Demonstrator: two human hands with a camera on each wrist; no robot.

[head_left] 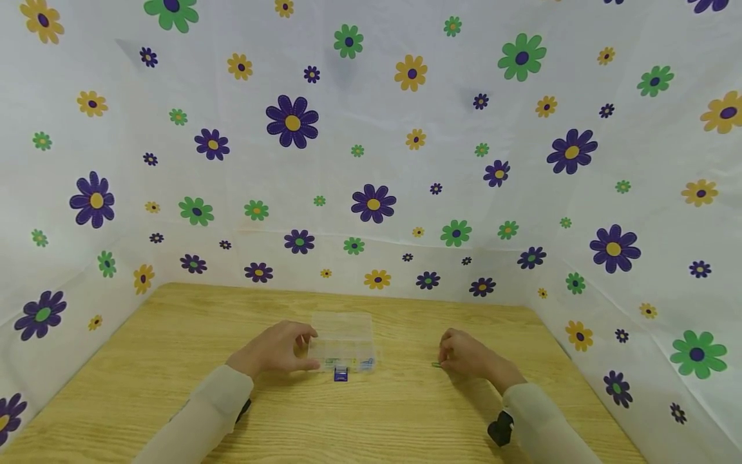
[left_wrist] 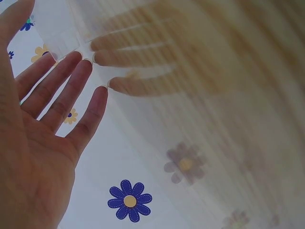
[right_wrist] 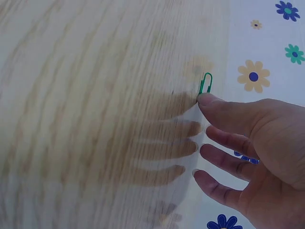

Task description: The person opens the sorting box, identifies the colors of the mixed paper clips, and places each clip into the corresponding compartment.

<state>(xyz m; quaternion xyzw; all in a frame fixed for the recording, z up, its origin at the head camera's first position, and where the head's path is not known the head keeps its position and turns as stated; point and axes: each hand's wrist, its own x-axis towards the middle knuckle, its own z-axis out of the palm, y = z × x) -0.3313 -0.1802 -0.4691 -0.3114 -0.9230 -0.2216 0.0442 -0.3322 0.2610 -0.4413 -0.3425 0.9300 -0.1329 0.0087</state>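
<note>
A clear plastic compartment box (head_left: pixel 342 348) sits on the table, with a blue latch (head_left: pixel 341 374) at its front. Small green, yellow and blue pieces show along its front part. My left hand (head_left: pixel 281 348) is at the box's left side, thumb by the front corner and fingers by the edge farther back. In the left wrist view those fingers (left_wrist: pixel 62 95) are nearly straight, tips at the tabletop. To the right of the box, my right hand (head_left: pixel 469 354) pinches a green paper clip (right_wrist: pixel 206 83) close over the wood. The right index finger is mostly hidden behind the thumb.
The wood-grain table (head_left: pixel 371 425) reflects both hands. A white flowered cloth (head_left: pixel 371 161) hangs behind the table and along both sides. Dark straps (head_left: pixel 501 428) sit at the wrists, below light sleeves.
</note>
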